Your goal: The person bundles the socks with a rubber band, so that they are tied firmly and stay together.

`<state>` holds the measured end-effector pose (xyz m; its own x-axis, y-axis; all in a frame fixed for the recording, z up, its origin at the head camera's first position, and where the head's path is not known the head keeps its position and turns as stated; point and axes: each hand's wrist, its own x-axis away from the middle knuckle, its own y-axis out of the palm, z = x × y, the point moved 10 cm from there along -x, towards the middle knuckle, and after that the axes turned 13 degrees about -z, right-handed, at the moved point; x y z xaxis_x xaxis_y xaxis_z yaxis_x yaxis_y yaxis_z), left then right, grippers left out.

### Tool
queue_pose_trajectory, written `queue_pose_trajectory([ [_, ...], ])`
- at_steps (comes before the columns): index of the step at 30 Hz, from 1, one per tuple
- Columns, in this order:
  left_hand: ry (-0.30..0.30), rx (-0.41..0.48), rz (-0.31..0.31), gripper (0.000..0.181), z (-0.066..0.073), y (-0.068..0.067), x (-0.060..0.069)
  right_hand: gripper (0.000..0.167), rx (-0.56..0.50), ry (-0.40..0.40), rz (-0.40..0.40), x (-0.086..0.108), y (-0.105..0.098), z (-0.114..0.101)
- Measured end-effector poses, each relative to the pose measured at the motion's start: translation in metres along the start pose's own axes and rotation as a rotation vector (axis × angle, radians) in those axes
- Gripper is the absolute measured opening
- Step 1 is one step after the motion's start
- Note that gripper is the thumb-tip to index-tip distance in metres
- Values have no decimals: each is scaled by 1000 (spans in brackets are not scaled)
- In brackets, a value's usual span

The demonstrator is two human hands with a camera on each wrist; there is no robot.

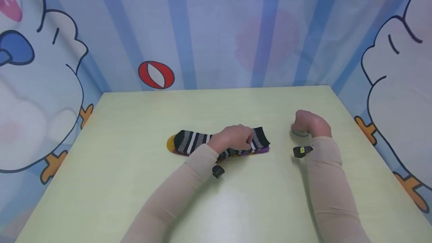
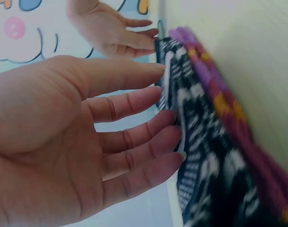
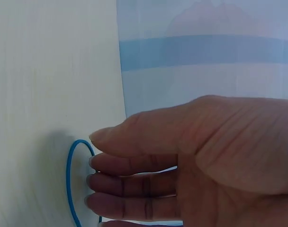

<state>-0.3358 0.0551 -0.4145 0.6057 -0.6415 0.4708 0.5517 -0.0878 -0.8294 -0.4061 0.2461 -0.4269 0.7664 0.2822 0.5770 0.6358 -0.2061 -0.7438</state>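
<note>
Patterned socks lie stacked across the table: a black-and-white one (image 1: 194, 141) (image 2: 215, 161) on top, a purple and maroon one with yellow parts (image 1: 263, 150) (image 2: 224, 113) under it. My left hand (image 1: 234, 137) (image 2: 87, 142) touches the top sock towards its cuff end, fingers extended and slightly bent, fingertips against the fabric. To the right of the socks, my right hand (image 1: 307, 123) (image 2: 106, 33) (image 3: 182, 161) is held low with its fingertips at a thin blue loop (image 1: 300, 134) (image 3: 69, 179). Its fingers are fairly straight; whether they press the loop, I cannot tell.
The pale yellow-green table (image 1: 118, 183) ends at a striped blue backdrop (image 1: 216, 29) with cartoon figures at both sides. A red-and-white ball (image 1: 156, 74) is printed on it. Small black devices (image 1: 218, 171) hang by both wrists.
</note>
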Motion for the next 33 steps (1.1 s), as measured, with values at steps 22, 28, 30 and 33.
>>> queue_pose_trajectory([
  [22, -133, -167, 51, 25, 17, 3, -29, 24, -140, 22, 16, -10, 2, 13],
  [28, -179, -261, 83, 27, 23, 5, -34, 22, -154, 25, 11, -12, 3, 15],
  [30, -188, -294, 95, 26, 27, 6, -35, 21, -163, 29, 8, -12, 4, 15],
  [33, -204, -345, 128, 17, 35, 7, -36, 20, -176, 28, 9, -11, 3, 13],
])
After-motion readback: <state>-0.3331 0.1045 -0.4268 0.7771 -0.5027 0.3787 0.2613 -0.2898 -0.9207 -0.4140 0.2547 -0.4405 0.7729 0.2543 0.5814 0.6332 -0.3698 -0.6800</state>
